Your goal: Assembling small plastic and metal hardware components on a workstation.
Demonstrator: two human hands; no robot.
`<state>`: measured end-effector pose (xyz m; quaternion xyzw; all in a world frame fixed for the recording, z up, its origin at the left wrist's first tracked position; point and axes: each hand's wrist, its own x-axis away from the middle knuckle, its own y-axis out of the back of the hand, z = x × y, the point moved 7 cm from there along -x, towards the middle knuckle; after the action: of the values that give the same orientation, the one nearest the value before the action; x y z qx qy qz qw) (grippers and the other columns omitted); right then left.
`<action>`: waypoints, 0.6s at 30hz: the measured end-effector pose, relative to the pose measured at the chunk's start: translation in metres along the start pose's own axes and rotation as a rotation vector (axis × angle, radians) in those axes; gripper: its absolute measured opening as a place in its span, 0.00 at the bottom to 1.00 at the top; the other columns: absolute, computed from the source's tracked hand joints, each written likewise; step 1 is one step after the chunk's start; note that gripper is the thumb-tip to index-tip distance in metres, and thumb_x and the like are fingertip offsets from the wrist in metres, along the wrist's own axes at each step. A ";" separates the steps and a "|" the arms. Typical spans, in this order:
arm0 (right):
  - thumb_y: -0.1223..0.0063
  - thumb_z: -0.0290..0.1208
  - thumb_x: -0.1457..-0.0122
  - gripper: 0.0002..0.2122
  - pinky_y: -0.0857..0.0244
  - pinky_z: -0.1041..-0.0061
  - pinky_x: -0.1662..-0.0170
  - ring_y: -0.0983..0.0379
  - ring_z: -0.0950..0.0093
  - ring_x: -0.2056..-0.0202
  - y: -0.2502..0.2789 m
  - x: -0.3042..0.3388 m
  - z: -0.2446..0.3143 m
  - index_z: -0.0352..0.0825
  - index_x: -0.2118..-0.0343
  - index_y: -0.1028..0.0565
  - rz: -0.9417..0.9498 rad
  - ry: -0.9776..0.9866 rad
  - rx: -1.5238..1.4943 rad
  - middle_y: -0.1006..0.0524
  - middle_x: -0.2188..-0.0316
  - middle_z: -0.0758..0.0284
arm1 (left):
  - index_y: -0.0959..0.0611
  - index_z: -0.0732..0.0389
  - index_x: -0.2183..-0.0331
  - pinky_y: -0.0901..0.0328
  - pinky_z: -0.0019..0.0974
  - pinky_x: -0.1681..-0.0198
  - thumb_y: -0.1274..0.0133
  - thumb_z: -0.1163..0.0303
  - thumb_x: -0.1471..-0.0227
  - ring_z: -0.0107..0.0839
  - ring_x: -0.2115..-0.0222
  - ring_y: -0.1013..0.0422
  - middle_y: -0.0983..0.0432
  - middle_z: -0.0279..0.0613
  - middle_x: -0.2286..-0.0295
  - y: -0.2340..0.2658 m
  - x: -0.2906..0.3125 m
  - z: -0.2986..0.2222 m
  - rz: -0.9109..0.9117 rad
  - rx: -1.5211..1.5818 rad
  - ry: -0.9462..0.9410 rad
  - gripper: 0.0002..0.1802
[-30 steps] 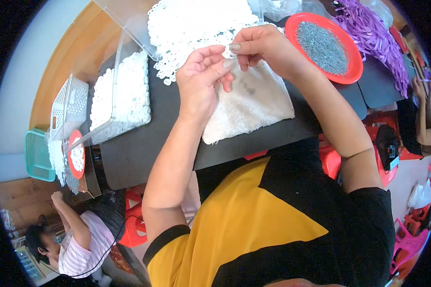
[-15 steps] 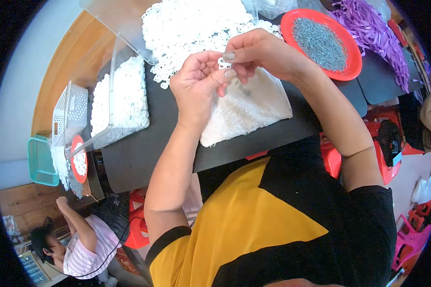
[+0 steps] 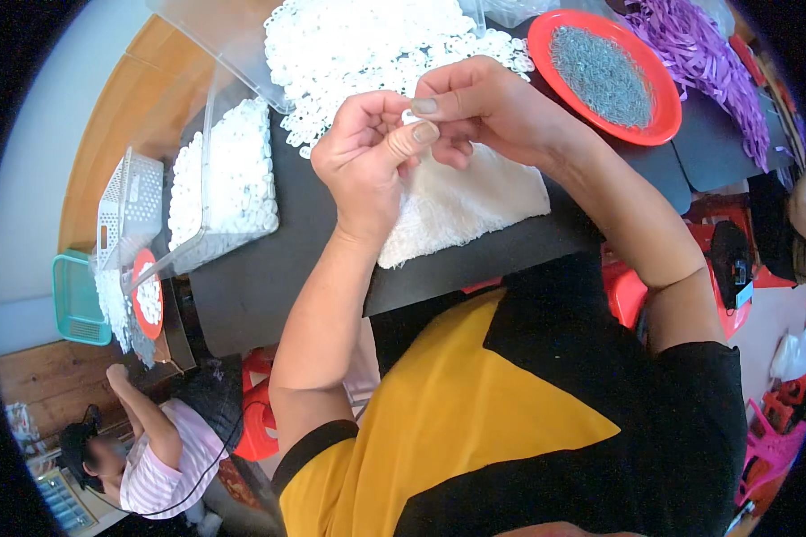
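Note:
A small white plastic piece (image 3: 409, 116) is pinched between my two hands, mostly covered by the fingers. My left hand (image 3: 367, 152) grips it with the thumb on top. My right hand (image 3: 475, 103) has its thumb and fingers closed against the same piece from the right. Below both hands a cream cloth (image 3: 475, 210) lies on the dark table (image 3: 318, 277). Just beyond them spreads a large heap of white plastic pieces (image 3: 367, 54). To the right of the heap, a red plate (image 3: 667, 112) holds many small grey metal pins or screws (image 3: 600, 76).
Left of my hands stands a clear bin (image 3: 206, 192) filled with white pieces. Purple ribbon strips (image 3: 707, 72) lie at the far right. A white perforated basket (image 3: 143, 192), a green basket (image 3: 72, 300) and another red plate (image 3: 148, 313) are farther left, near a person in a striped shirt (image 3: 175, 456).
My fingers have closed further over the white piece, so less of it shows. Both hands have shifted slightly left.

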<state>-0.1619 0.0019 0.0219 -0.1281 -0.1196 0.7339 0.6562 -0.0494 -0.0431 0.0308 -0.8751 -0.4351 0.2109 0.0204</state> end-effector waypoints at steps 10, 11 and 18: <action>0.49 0.32 0.44 0.09 0.41 0.84 0.80 0.31 0.80 0.84 -0.006 0.001 -0.002 0.31 0.76 0.26 0.017 0.052 -0.017 0.26 0.83 0.67 | 0.22 0.68 0.68 0.40 0.24 0.83 0.39 0.79 0.56 0.22 0.84 0.33 0.25 0.40 0.77 0.003 0.001 -0.003 -0.003 -0.043 -0.077 0.11; 0.49 0.33 0.44 0.10 0.41 0.84 0.80 0.31 0.80 0.84 -0.003 -0.002 0.000 0.31 0.76 0.25 0.023 0.072 0.036 0.26 0.83 0.68 | 0.22 0.68 0.68 0.40 0.24 0.83 0.39 0.79 0.56 0.22 0.84 0.33 0.25 0.40 0.77 0.001 0.002 -0.005 -0.001 -0.046 -0.082 0.11; 0.46 0.38 0.45 0.12 0.38 0.79 0.79 0.32 0.79 0.82 0.053 -0.007 0.018 0.32 0.76 0.23 -0.304 0.157 0.694 0.28 0.84 0.68 | 0.21 0.70 0.68 0.39 0.23 0.83 0.42 0.82 0.57 0.24 0.84 0.33 0.26 0.42 0.77 0.026 0.014 -0.132 -0.385 -0.470 -0.414 0.09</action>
<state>-0.2165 -0.0109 0.0211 0.0649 0.1689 0.6132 0.7689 0.0284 -0.0291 0.1401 -0.6968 -0.6233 0.2700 -0.2304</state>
